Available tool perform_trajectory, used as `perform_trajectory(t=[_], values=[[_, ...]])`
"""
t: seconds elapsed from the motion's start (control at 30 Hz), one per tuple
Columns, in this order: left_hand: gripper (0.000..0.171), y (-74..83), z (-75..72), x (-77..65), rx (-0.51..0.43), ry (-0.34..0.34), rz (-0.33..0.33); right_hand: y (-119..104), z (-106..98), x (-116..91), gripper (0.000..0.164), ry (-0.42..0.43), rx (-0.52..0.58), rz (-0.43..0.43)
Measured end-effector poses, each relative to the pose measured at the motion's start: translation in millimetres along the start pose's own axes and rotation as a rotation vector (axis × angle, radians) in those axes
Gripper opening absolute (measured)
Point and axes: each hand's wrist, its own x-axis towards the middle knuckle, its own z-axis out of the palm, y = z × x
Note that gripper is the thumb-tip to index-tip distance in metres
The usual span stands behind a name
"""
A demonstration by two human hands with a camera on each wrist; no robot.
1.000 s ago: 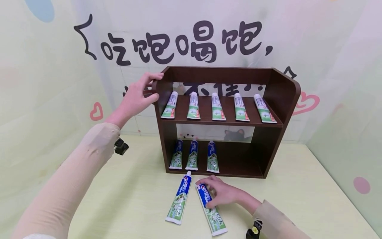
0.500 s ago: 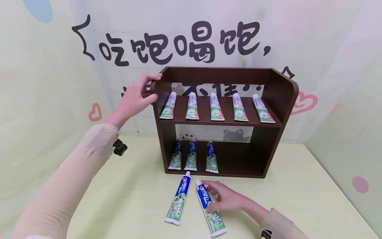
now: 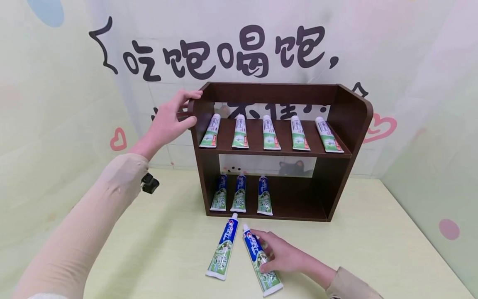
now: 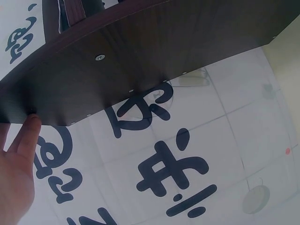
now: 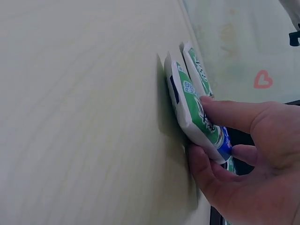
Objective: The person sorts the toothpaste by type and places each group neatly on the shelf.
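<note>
My left hand (image 3: 168, 118) holds the upper left side panel of a dark brown two-tier shelf (image 3: 274, 154); its fingertips reach the panel's edge. In the left wrist view, the fingers (image 4: 29, 136) lie against the panel. In front of the shelf, my right hand (image 3: 285, 253) pinches a blue and green toothpaste tube (image 3: 254, 248) between thumb and fingers. The right wrist view shows this tube (image 5: 190, 96) on its side edge, thumb on one face, fingers on the other. A second matching toothpaste tube (image 3: 224, 249) lies to its left, cap toward the shelf.
Several white and green toothpaste tubes (image 3: 270, 133) stand in a row on the upper tier. Three blue and green tubes (image 3: 239, 194) occupy the lower tier's left part, with bare board (image 3: 298, 203) to their right. A printed cloth backdrop (image 3: 410, 62) hangs behind the pale table (image 3: 373, 249).
My right hand slides a little toward the tube's flat end and comes to grip it. The tube shifts slightly left. My left hand stays at the shelf's side panel.
</note>
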Motion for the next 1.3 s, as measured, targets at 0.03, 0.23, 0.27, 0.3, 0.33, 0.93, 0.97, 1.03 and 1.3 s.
perform_trajectory(t=[0.03,0.23,0.27,0.3,0.33,0.93,0.97,1.03,1.3], values=[[0.047,-0.1,0.1,0.0,-0.002,0.000,-0.001,-1.7,0.8,-0.3,0.091,0.004,-0.005,0.009],[0.046,-1.2,0.4,0.3,0.001,0.001,-0.006,-7.1,2.2,1.8,0.088,0.011,-0.046,0.032],[0.046,-1.4,0.4,0.5,0.001,0.002,-0.004,-7.4,2.2,2.7,0.088,0.010,-0.054,0.028],[0.046,-1.4,0.4,0.8,0.002,0.003,-0.004,-7.5,2.2,3.6,0.087,0.011,-0.065,0.025],[0.047,-1.2,0.1,1.1,0.004,0.004,-0.003,-8.0,1.9,4.5,0.087,0.011,-0.073,0.022],[0.047,-0.9,-0.7,1.1,0.001,-0.011,-0.004,-5.8,-4.3,7.8,0.084,-0.022,0.063,0.026],[0.047,-1.1,-0.6,1.1,0.001,-0.010,-0.003,-5.4,-4.2,7.6,0.083,-0.019,0.069,0.031],[0.047,-1.5,-0.6,1.0,-0.002,-0.011,-0.003,-4.9,-3.7,6.9,0.082,-0.014,0.084,0.044],[0.047,-1.4,-0.1,1.1,-0.002,-0.012,-0.002,-3.5,-2.9,4.2,0.081,0.014,0.104,0.065]])
